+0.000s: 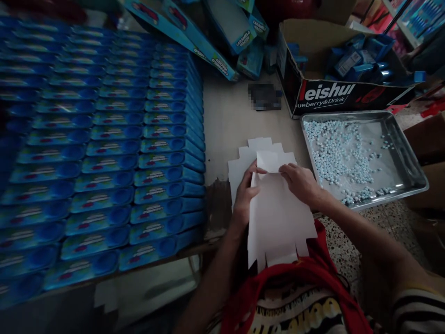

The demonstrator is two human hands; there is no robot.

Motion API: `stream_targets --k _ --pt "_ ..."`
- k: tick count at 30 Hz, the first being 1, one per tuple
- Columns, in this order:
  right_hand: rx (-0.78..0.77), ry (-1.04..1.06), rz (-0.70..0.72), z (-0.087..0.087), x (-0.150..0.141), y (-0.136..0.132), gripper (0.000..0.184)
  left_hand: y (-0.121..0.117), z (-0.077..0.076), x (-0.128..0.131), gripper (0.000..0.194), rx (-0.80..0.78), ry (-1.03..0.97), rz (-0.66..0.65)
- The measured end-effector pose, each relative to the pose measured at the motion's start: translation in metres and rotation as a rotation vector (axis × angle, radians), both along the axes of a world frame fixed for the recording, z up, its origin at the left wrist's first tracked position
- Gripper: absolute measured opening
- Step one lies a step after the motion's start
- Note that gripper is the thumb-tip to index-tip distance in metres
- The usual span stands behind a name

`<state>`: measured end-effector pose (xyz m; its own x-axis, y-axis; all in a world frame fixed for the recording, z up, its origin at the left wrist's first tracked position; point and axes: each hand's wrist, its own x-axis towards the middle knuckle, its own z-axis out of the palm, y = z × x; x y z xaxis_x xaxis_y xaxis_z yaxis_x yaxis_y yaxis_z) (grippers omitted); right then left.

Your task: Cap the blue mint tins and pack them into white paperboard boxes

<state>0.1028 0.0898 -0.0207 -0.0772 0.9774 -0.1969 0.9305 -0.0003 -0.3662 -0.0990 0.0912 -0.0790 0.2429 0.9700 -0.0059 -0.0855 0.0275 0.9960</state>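
Observation:
A white cardboard box blank (pixel 281 208), cut with flaps and partly folded, lies in front of my body at the table's front edge. My left hand (pixel 248 190) is closed on its left side, near the far corner, where a side wall stands up. At the far right corner, my right hand (pixel 297 181) pinches the folded end flap (pixel 267 161). Beneath and beyond it rests another flat white blank (pixel 237 169) with stepped edges, lying on the table (pixel 222 120).
Rows of blue packages (pixel 163 181) fill the left side. Printed candy boxes (pixel 215 60) lie at the back. On the right stand a black carton (pixel 358 95) holding blue packs and a metal tray (pixel 419 183) of small pale-blue and white pieces. A dark blurred object (pixel 264 96) lies behind.

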Motion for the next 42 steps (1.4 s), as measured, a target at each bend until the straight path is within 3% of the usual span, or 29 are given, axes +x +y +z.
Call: stream_targets --k 3,5,7,10,13,19,23,27,30,35,38,42 --pt "-0.045 -0.107 0.012 -0.003 -0.010 0.018 0.027 0.017 -0.004 0.014 0.035 -0.103 -0.170 0.122" --pt "-0.035 -0.134 0.033 -0.006 -0.014 0.025 0.027 0.026 -0.006 0.019 0.052 -0.052 -0.145 0.214" --pt "-0.013 -0.115 0.022 -0.011 -0.015 0.027 0.027 0.029 -0.005 0.020 0.058 -0.039 -0.085 0.205" --pt "0.012 -0.011 -0.119 -0.019 -0.012 0.022 0.026 0.025 0.001 0.017 0.033 -0.118 0.000 0.147" --pt "0.038 0.077 -0.152 -0.020 -0.007 0.013 0.047 0.020 0.008 0.017 0.030 -0.085 0.032 0.205" --pt "-0.042 -0.076 0.062 0.015 -0.014 0.010 0.059 0.021 0.017 0.029 0.027 0.042 0.074 0.282" --pt "-0.117 -0.083 0.155 0.031 -0.016 0.025 0.052 0.025 0.021 0.023 0.035 -0.029 0.143 0.337" --pt "-0.148 -0.064 0.237 0.033 -0.012 0.039 0.048 0.032 0.026 0.008 0.014 -0.116 0.305 0.242" --pt "-0.175 -0.113 0.250 0.036 -0.015 0.051 0.049 0.040 0.032 0.000 0.015 -0.127 0.427 0.113" --pt "-0.296 -0.374 0.318 0.046 -0.036 0.076 0.037 0.051 0.050 0.003 0.016 0.010 0.860 -0.051" --pt "-0.268 -0.527 0.512 0.045 -0.045 0.087 0.035 0.051 0.060 0.009 0.022 0.063 1.004 -0.067" --pt "-0.178 -0.552 0.748 0.034 -0.051 0.091 0.033 0.045 0.061 0.013 0.042 0.072 0.987 -0.002"
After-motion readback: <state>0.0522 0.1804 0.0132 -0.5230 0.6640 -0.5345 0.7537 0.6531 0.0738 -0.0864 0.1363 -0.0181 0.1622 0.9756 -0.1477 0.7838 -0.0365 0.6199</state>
